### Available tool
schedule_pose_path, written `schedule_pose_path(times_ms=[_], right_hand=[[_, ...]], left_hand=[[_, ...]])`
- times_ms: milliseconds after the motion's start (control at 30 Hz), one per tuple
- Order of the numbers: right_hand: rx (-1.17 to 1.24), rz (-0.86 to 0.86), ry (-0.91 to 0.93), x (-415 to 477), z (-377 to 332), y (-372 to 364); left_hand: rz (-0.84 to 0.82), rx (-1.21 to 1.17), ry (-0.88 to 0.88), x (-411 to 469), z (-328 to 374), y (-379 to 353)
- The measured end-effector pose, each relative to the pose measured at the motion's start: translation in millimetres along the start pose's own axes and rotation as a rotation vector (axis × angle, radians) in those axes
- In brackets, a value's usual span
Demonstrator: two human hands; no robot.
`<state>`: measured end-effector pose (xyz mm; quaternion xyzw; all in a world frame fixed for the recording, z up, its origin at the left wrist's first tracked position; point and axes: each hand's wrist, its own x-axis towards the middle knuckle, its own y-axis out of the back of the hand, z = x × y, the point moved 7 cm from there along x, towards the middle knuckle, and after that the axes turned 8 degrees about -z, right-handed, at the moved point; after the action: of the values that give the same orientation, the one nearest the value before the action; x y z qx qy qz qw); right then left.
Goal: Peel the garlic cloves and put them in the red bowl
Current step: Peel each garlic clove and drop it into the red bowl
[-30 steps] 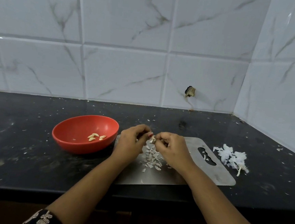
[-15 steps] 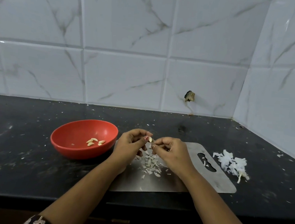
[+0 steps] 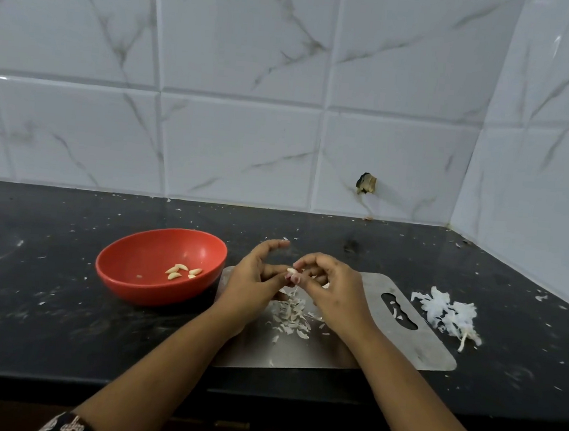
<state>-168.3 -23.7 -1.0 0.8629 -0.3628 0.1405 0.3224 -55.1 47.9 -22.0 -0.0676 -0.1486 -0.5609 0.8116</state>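
Note:
A small pale garlic clove (image 3: 292, 270) is held between both hands above a steel cutting board (image 3: 381, 347). My left hand (image 3: 257, 278) pinches it with thumb and lower fingers while the index finger lifts away. My right hand (image 3: 330, 284) pinches the clove's other end with its fingertips. Under the hands lies a heap of peel scraps (image 3: 290, 313). The red bowl (image 3: 127, 270) stands to the left of the board with several peeled cloves (image 3: 182, 271) inside.
A pile of white papery garlic skin (image 3: 448, 312) lies on the black counter (image 3: 28, 296) right of the board. Tiled walls close the back and the right side. The counter's front edge runs just below the board.
The hands have drawn slightly apart and my left index finger has lifted. The clove shows more bare between the fingertips. The camera has tilted down a little.

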Motion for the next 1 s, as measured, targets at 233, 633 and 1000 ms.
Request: schedule_pose_path(times_ms=[233, 633, 1000], right_hand=[[0.255, -0.024, -0.043, 1.2, 6.1, -1.0], [0.032, -0.101, 0.021, 0.2, 3.9, -2.5], [-0.004, -0.125, -0.004, 2.1, 12.6, -3.3]], left_hand=[[-0.027, -0.088, 0.003, -0.5, 1.2, -4.1], [0.010, -0.089, 0.116, -0.1, -0.5, 2.7], [-0.014, -0.004, 0.139, -0.7, -2.5, 2.9]])
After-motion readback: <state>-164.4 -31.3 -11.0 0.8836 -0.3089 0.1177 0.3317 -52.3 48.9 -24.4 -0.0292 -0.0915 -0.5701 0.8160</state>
